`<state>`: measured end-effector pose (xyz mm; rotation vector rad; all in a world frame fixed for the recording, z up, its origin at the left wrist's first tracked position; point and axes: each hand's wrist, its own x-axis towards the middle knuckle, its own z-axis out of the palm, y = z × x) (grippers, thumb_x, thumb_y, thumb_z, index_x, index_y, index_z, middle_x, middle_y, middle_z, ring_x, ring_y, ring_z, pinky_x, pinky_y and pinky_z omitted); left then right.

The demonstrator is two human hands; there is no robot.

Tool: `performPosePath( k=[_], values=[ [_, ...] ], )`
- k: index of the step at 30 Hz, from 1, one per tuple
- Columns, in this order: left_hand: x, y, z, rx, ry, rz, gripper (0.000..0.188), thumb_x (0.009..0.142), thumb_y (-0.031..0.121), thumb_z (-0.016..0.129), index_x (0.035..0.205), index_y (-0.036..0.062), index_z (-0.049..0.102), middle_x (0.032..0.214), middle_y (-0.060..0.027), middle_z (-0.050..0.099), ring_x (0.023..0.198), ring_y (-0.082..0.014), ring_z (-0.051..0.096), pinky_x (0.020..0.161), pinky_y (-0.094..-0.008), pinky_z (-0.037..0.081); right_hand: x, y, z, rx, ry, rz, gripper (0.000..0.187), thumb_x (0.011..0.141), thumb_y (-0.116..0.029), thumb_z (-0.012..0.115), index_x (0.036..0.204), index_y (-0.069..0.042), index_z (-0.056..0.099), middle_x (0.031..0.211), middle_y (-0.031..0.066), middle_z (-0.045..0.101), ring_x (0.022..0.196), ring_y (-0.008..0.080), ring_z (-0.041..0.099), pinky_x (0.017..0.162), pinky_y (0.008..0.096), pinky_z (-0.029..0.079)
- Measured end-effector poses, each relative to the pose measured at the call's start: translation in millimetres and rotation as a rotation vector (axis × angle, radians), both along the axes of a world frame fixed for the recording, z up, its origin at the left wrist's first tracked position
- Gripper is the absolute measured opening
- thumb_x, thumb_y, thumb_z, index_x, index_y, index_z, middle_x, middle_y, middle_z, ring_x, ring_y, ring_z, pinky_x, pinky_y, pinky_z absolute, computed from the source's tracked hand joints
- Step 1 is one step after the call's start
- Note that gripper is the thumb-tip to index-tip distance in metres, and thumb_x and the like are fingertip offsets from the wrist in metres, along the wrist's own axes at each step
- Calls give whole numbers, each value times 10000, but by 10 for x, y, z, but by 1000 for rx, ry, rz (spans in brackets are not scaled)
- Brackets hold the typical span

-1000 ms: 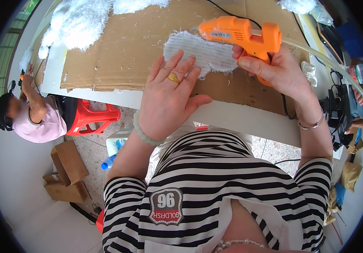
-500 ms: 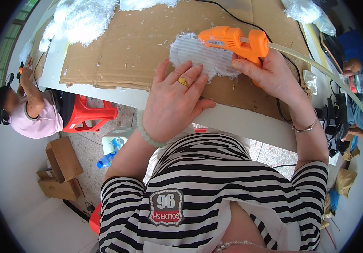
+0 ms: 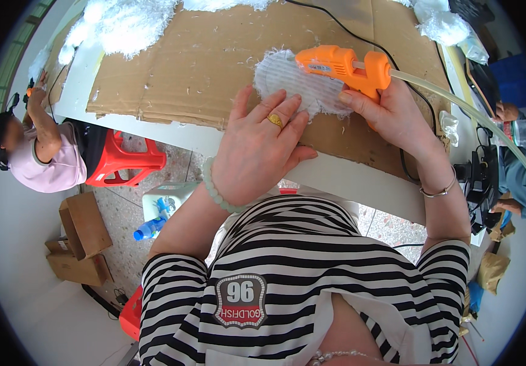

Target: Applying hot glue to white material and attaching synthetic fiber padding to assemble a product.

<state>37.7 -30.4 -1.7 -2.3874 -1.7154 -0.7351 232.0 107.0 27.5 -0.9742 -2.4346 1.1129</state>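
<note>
My right hand point(image 3: 391, 113) grips an orange hot glue gun point(image 3: 336, 63) by its handle. A long translucent glue stick point(image 3: 458, 100) sticks out of its back and curves off to the right. Below the nozzle lies a white fluffy fabric piece point(image 3: 278, 79) with frayed edges and a ribbed surface. My left hand point(image 3: 263, 140) is laid flat, its fingertips on the near left edge of that fabric and its thumb apart. The gun's body covers part of the fabric, and no glue can be made out at the tip.
Brown cardboard point(image 3: 177, 79) covers the table. White fluffy material point(image 3: 128, 27) is heaped at the far left. A black cable point(image 3: 348, 27) runs across the board past my right hand. Another person point(image 3: 46, 152) sits at left beside a red stool point(image 3: 128, 160); someone else is partly visible at right.
The view has shifted a little. The glue gun's nozzle still points at the fabric's far edge, and both hands keep nearly the same places on the gun and the fabric.
</note>
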Motion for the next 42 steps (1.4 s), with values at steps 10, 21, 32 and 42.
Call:
performPosePath(
  k=[10,21,32,42],
  values=[
    [-2,-1,-14,9,-2,6,435,736,351,695,1040,43,648,1140,-106,618,1092,-273,561,982,-554,336,23,-45,80,124,-83,3,343,889,-246,628,1110,8,562,806,65,591,681,139,511,646,276,448],
    [-2,1,-29,29,-14,8,426,727,343,702,1030,48,647,1121,-99,626,1086,-261,563,987,-552,332,154,-69,132,241,-165,-9,303,880,-238,635,1052,3,569,739,74,578,633,173,525,607,299,444],
    [-16,-10,-13,3,-1,14,406,765,326,690,1070,67,617,1159,-80,612,1118,-260,558,1016,-533,315,250,-137,347,150,-292,-56,285,869,-212,649,1040,2,568,762,82,585,682,188,557,662,312,465],
    [-19,5,-48,53,-30,3,394,727,308,708,1014,45,649,1111,-97,632,1079,-261,568,982,-545,339,206,-165,412,126,-247,-57,282,875,-227,646,1021,5,577,740,65,588,663,169,541,649,295,456]
  ],
)
